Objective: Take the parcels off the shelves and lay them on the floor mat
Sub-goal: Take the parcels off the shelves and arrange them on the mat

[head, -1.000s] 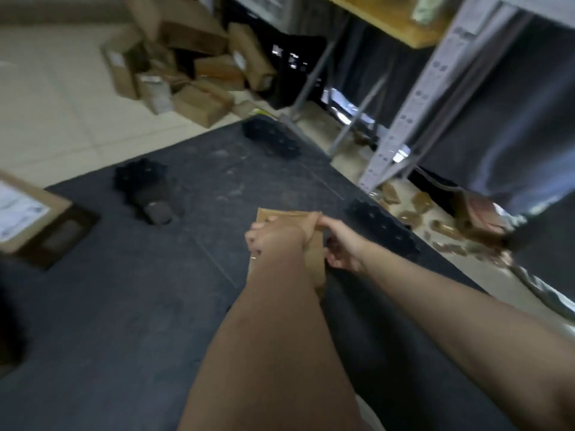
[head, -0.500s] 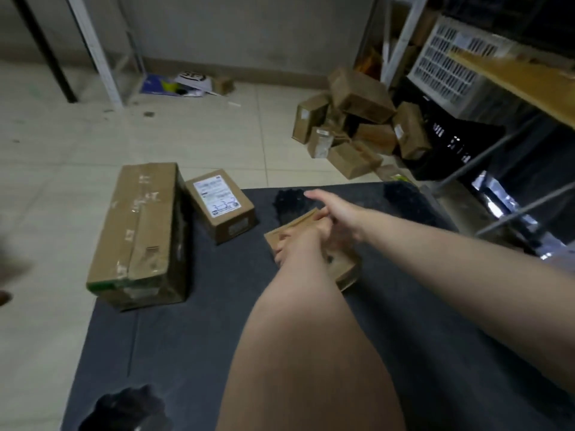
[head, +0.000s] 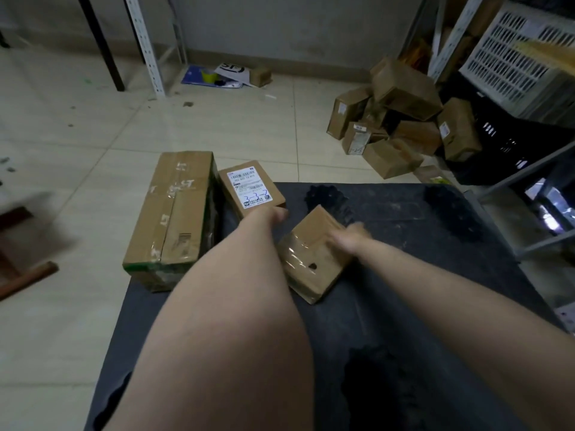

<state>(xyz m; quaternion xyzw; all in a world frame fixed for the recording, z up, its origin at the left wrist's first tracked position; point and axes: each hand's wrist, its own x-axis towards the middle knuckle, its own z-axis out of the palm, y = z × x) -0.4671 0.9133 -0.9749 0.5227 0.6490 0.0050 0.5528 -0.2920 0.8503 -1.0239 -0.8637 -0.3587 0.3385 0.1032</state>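
Observation:
A small brown parcel (head: 311, 259) with clear tape and a small hole lies on the dark floor mat (head: 404, 290). My right hand (head: 350, 237), blurred, rests on the parcel's far right edge with its fingers laid over the top. My left hand (head: 275, 214) is just off the parcel's left side, close to a labelled parcel (head: 249, 188) at the mat's far left corner. My forearm hides most of that hand, so its fingers are not readable. A long taped box (head: 174, 213) lies beside the labelled parcel, half on the tiles.
A heap of several brown boxes (head: 401, 119) sits on the tiles at the back right, next to a black crate (head: 513, 144) and a white slatted crate (head: 516, 57). Shelf uprights (head: 143, 42) stand at the back left. Grey shelf bars cross the right edge.
The view swung left from the shelf to the mat's far end. The small parcel came down onto the mat, and my left hand came off it toward the labelled parcel.

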